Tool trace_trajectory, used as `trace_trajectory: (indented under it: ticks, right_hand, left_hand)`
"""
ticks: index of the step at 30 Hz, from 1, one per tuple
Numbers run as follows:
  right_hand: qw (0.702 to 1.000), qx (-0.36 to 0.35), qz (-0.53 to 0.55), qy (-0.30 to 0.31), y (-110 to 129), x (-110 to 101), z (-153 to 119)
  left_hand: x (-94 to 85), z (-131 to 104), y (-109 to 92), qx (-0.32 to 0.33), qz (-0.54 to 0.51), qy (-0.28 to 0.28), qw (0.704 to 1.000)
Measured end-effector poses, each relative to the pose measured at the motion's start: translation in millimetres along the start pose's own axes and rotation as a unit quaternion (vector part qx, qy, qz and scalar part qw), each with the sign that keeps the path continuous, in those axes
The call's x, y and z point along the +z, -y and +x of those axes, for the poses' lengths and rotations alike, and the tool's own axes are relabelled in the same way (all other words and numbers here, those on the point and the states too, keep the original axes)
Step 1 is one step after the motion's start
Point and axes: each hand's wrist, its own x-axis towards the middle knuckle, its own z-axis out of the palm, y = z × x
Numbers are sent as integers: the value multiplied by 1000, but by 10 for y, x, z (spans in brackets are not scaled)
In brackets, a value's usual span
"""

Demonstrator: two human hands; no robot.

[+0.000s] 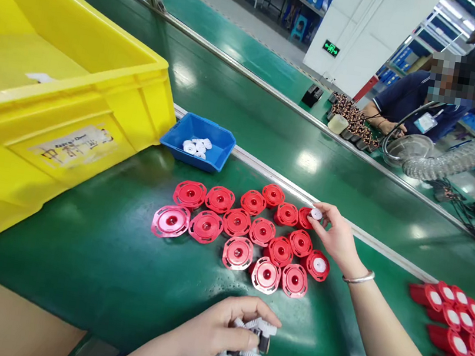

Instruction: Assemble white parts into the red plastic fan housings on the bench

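Note:
My right hand (334,231) pinches a white plastic gear (316,213) over a red round housing (304,218) at the back right of a group. Several more red housings (237,222) stand around it, most showing a dark hole with a small shaft in the middle. One housing close to my right wrist has a white gear (319,265) on it. Nearer to me, my left hand (218,336) is closed around several white gears (255,325), some with black parts, above the green table.
A blue bin (195,160) with several white gears stands behind the housings, beside a large yellow crate (109,105). More housings topped with white discs (461,321) are at right. Across the metal rail, a person (413,103) sits near a heap of copper-coloured parts (353,121).

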Motion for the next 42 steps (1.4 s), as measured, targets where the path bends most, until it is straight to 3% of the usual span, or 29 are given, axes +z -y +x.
trace_trajectory:
  ticks: [8, 10, 13, 14, 16, 18, 20, 22, 25, 34, 42]
  right_hand:
    - [999, -40, -25, 8, 3, -38, 25]
    - [997, -57, -42, -27, 134, -137, -33]
    - [995, -60, -14, -79, 517, -343, -248]
    - [997, -58, 22, -45, 671, -405, -344]
    - [983, -73, 108, 127, 958, -477, -545]
    - [935, -87, 177, 296, 1157, -459, -724]
    - [895, -90, 235, 368, 1241, -370, -861]
    - [884, -85, 287, 359, 1240, -268, -952]
    - [890, -73, 325, 310, 1193, -192, -1020]
    - [921, -65, 297, 243, 1092, -296, -891]
    - [904, -78, 305, 289, 1224, -149, -833]
  left_hand:
    - [9, -1, 5, -1, 0, -11, 1000]
    - [9, -1, 7, 4, -1, -9, 1000]
    - [-1, -1, 18, 13, -6, -1, 1000]
    - [-6, 0, 25, 17, -8, 4, 1000]
    - [-12, 4, 42, 26, -14, 8, 1000]
    - [-13, 8, 58, 42, -24, 7, 999]
    - [-8, 6, 67, 63, -32, 7, 997]
    - [-1, -2, 66, 80, -33, 12, 996]
    - [6, -22, 53, 85, -34, 15, 996]
    - [10, -12, 38, 111, -63, 3, 992]
    - [15, -10, 28, 113, -47, 18, 992]
